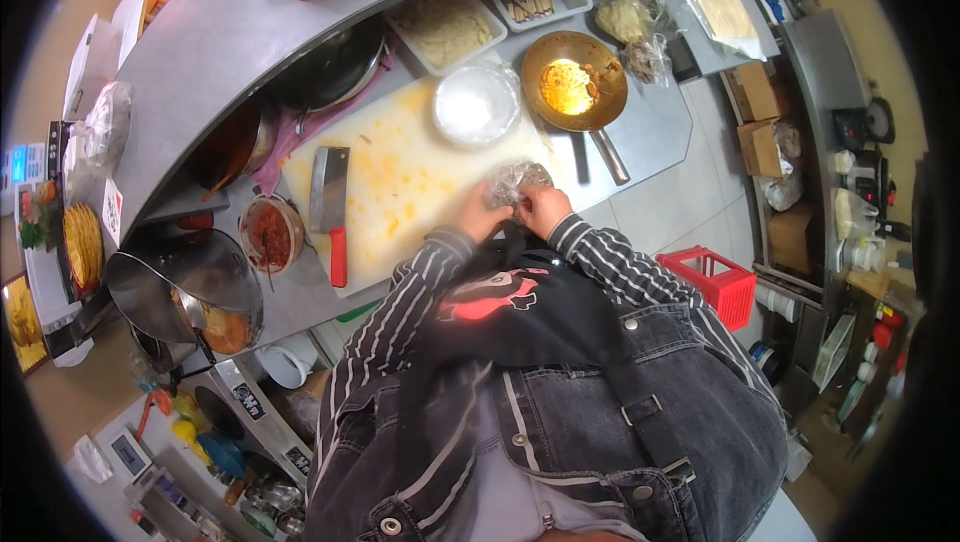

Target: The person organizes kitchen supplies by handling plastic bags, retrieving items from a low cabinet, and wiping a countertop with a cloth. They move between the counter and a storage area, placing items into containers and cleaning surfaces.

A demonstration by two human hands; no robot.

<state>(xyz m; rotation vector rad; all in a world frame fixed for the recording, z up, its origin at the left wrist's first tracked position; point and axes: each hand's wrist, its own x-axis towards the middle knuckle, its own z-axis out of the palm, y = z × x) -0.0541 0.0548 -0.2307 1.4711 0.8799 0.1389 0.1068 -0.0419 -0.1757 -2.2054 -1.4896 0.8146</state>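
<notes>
A small clear plastic bag (523, 176) with dark contents is pinched between both my hands, close to my apron at the near edge of the white cutting board (394, 129). My left hand (480, 213) grips one side of the gathered plastic. On the other side, the fingers of my right hand (543, 209) hold its neck. Just beyond the bag stands a round white plastic container (477, 105), its inside washed out by glare. To the left, a cleaver (330, 185) with a red handle lies flat on the board, which bears orange-yellow stains.
A steel pan (613, 65) with orange oily residue sits right of the board, its handle pointing towards me. A tub of red sauce (274, 236) stands at left, beside a wok (180, 279). White trays (491, 39) line the back under a raised shelf (202, 39). A red plastic basket (735, 298) is lower right.
</notes>
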